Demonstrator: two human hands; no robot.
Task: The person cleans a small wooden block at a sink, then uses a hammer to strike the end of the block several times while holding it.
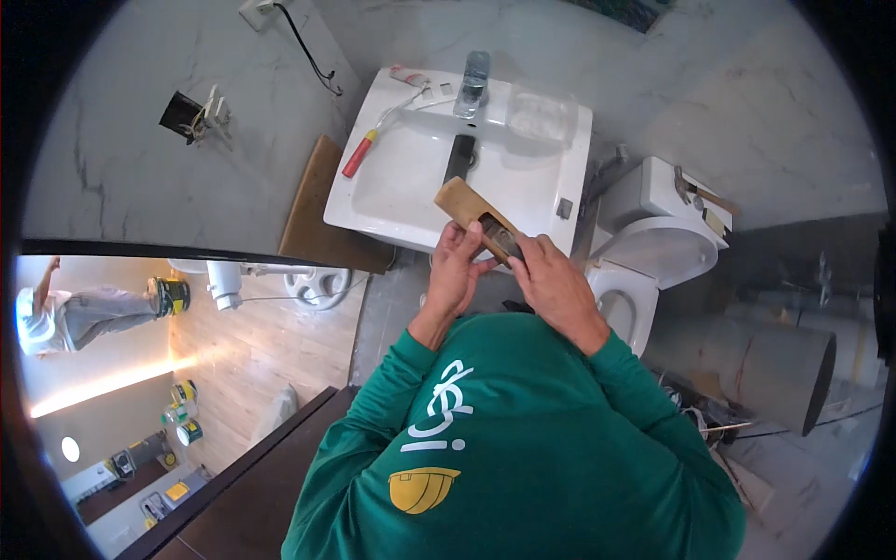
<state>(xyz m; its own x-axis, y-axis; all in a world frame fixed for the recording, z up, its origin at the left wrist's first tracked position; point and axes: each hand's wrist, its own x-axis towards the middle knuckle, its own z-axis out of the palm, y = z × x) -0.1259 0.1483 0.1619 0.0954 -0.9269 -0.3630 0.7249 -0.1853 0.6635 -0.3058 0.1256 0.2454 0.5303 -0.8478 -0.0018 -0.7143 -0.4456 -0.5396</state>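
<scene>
Above the front edge of the white washbasin [392, 201], both my hands are closed on a wooden hand plane [459, 198]. It has a pale wooden body and a dark slot with a metal iron in it. My left hand [452, 271] grips its near-left side, thumb at the slot. My right hand [557, 283] wraps the near-right end and hides part of it. Beyond the plane, a dark flat bar [459, 157] lies in the basin. A tool with a red and yellow handle [359, 154] rests on the basin's left side.
Behind the basin stands a plastic-wrapped faucet [473, 84]. A brown board [322, 210] leans at its left. On the right is a toilet [623, 289] with its lid raised; a hammer [684, 185] lies on the cistern. A doorway at lower left shows another person [84, 317] and buckets.
</scene>
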